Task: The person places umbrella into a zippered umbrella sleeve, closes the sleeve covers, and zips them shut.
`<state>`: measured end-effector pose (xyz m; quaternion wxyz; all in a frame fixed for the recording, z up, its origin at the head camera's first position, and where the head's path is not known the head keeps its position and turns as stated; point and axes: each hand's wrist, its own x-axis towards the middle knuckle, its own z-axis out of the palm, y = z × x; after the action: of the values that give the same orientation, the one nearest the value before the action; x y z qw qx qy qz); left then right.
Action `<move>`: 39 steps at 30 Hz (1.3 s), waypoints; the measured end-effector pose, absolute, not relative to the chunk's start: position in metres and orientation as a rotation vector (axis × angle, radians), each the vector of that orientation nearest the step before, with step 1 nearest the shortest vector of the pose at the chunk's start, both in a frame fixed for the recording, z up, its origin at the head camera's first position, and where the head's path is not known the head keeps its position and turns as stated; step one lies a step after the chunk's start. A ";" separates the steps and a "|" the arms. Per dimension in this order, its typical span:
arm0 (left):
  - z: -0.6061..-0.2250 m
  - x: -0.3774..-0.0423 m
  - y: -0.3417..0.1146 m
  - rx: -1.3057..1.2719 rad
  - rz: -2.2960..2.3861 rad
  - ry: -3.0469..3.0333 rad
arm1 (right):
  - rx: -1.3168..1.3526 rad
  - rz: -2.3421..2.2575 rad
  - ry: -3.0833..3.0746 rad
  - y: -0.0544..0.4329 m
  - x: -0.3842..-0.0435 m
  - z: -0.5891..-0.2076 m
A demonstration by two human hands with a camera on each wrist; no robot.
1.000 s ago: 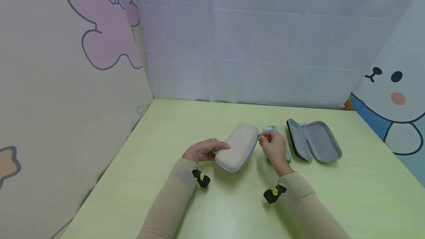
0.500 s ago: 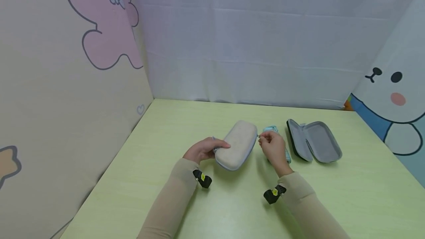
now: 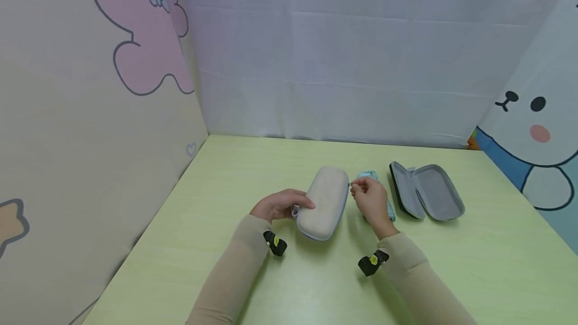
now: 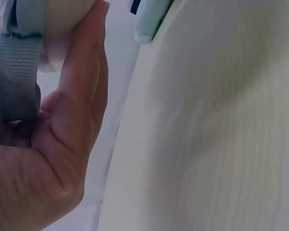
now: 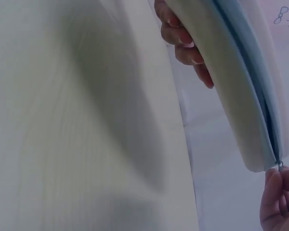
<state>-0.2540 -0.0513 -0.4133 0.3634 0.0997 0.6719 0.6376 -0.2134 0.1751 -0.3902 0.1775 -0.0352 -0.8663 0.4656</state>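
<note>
A cream zippered case [image 3: 322,204] with pale blue edging is held tilted above the table by my left hand [image 3: 282,203]. The thumb lies on its top face, and the other fingers support it from beneath, as the right wrist view shows. A grey-blue strap loop [image 4: 14,72] hangs from the case beside the left palm. At the far right corner my right hand [image 3: 371,200] pinches the small zipper pull [image 5: 280,165] between thumb and finger. A dark gap runs along the zipper [image 5: 253,72] behind that pull. What is inside the case cannot be seen.
Partly behind the right hand lies a light teal item [image 3: 368,174], its kind unclear. An unfolded grey-lined case [image 3: 437,192] with a dark outside rests farther right on the pale green table [image 3: 253,164]. A white cloth [image 3: 334,74] hangs behind the table.
The left hand has turned the case a little, and its near end has shifted down and right. My right hand stays almost in place at the zipper pull.
</note>
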 end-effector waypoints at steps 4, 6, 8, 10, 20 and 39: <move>-0.414 -0.254 -0.051 0.202 1.682 1.766 | -0.107 1.320 -2.455 0.176 -0.214 -0.392; -0.414 -0.254 -0.051 0.176 1.700 1.770 | -0.103 1.312 -2.459 0.176 -0.214 -0.393; -0.413 -0.254 -0.051 0.160 1.714 1.766 | -0.096 1.302 -2.460 0.176 -0.214 -0.393; -0.412 -0.254 -0.050 0.153 1.723 1.757 | -0.089 1.298 -2.463 0.176 -0.214 -0.392; -0.415 -0.254 -0.047 0.140 1.750 1.755 | -0.087 1.298 -2.480 0.176 -0.214 -0.392; -0.419 -0.255 -0.044 0.105 1.782 1.742 | -0.083 1.287 -2.489 0.173 -0.213 -0.393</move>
<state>-0.2546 -0.0438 -0.4191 0.3179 0.0399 0.6621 0.6775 -0.2127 0.1733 -0.3928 0.1682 -0.0292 -0.8753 0.4525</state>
